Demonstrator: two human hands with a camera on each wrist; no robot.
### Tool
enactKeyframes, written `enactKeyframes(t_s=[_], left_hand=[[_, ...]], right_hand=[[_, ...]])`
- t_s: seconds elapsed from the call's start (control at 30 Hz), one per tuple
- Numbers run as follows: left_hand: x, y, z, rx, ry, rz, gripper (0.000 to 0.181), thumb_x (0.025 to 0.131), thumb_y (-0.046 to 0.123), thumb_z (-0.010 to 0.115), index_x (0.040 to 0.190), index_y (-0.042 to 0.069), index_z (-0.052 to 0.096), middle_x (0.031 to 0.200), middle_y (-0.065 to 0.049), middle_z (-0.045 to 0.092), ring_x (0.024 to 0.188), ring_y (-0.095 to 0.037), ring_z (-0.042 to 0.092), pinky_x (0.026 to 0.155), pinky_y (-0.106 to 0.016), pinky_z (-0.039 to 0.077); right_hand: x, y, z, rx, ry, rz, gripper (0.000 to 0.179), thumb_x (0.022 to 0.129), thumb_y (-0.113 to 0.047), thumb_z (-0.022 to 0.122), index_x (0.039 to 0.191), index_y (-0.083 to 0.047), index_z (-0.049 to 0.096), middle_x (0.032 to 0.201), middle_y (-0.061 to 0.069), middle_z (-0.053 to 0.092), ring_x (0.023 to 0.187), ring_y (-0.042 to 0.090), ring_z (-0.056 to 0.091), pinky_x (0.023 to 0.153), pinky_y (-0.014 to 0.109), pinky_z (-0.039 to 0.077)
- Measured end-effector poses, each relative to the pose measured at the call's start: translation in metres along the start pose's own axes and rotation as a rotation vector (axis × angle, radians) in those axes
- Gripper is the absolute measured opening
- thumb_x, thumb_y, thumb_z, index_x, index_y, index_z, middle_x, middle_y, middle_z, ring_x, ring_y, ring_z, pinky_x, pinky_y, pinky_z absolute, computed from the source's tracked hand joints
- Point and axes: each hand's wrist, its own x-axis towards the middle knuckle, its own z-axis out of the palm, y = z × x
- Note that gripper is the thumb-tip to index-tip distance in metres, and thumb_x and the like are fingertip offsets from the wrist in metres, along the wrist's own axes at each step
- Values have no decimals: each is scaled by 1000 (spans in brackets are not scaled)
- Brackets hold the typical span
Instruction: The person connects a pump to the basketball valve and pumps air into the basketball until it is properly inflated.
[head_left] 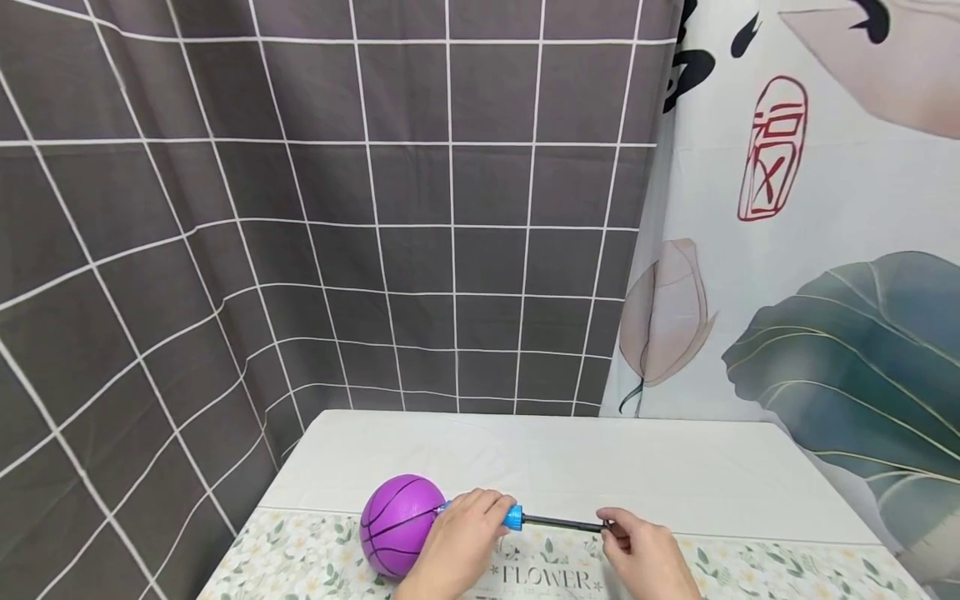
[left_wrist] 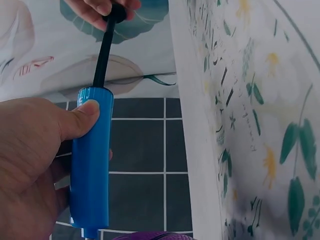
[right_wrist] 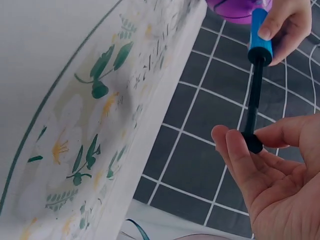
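Note:
A purple ball (head_left: pixel 397 521) with black seam lines sits on the table's left part. My left hand (head_left: pixel 461 542) grips the blue barrel of a hand pump (left_wrist: pixel 91 165), thumb along its upper end in the left wrist view. The pump's nozzle end meets the ball's right side in the head view. A black rod (right_wrist: pixel 255 90) extends far out of the barrel. At its outer end, my right hand (head_left: pixel 645 554) pinches the black knob (right_wrist: pixel 252 142) between thumb and fingers.
A white table (head_left: pixel 525 450) carries a floral cloth (head_left: pixel 300 542) printed with the word FLOWER along its near part. Behind hangs a dark grey curtain (head_left: pixel 405 183) with white grid lines. To the right is a white curtain (head_left: pixel 697 200) with leaf and petal prints.

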Motion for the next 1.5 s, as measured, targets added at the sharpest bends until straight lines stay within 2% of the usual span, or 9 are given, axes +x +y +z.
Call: enactKeyframes(t_s=[0.2, 0.47, 0.67, 0.83, 1.0, 1.1, 1.33, 1.5], left_hand=[[-2, 1, -3, -24, -11, 5, 33, 85, 24, 77, 116, 15, 70, 107, 6, 68, 99, -10, 64, 88, -27, 54], [4, 9, 0, 37, -44, 34, 26, 89, 22, 74, 113, 13, 69, 107, 4, 67, 99, -10, 64, 88, -25, 54], [8, 17, 6, 43, -98, 82, 29, 86, 14, 78, 114, 12, 70, 109, 4, 66, 102, -9, 63, 89, -22, 53], [8, 21, 10, 50, -100, 106, 28, 88, 16, 77, 114, 12, 70, 109, 4, 66, 102, -8, 62, 89, -20, 52], [7, 16, 11, 43, -84, 87, 31, 86, 20, 79, 115, 15, 70, 110, 6, 67, 103, -7, 63, 90, -21, 53], [6, 13, 10, 29, -67, 65, 32, 85, 22, 80, 114, 17, 70, 110, 7, 68, 102, -7, 64, 90, -22, 54], [5, 3, 3, 0, -55, 13, 29, 88, 28, 75, 114, 17, 69, 108, 8, 68, 101, -8, 64, 91, -25, 54], [1, -2, 0, -16, -40, 18, 31, 87, 28, 75, 115, 16, 70, 108, 7, 68, 100, -9, 64, 92, -26, 54]], right_hand=[[-2, -1, 0, -8, 19, -17, 22, 84, -1, 68, 106, -2, 75, 74, -4, 71, 64, 7, 62, 58, 26, 53], [-4, -22, 10, -42, 61, -44, 26, 86, 0, 68, 111, 3, 73, 83, 6, 75, 66, 13, 68, 59, 31, 57], [-5, -37, 27, -19, 45, -124, 22, 87, -2, 70, 108, 2, 74, 77, 2, 73, 60, 9, 63, 53, 26, 51], [-4, -43, 35, 12, 23, -163, 21, 86, -3, 72, 107, 0, 75, 78, 2, 74, 62, 10, 66, 54, 26, 53], [-3, -41, 32, 78, -39, -138, 20, 87, -2, 70, 107, 1, 74, 81, 2, 74, 64, 7, 66, 55, 22, 54], [-3, -36, 26, 67, -23, -121, 21, 87, -1, 69, 106, 0, 75, 82, 2, 74, 65, 7, 66, 57, 21, 55], [0, -14, 5, 5, 8, -40, 23, 87, -1, 67, 109, -1, 75, 83, 1, 74, 65, 7, 64, 59, 24, 55], [0, -3, -1, -24, 14, -22, 24, 86, -1, 67, 109, -2, 75, 78, -3, 72, 64, 6, 63, 59, 25, 54]])
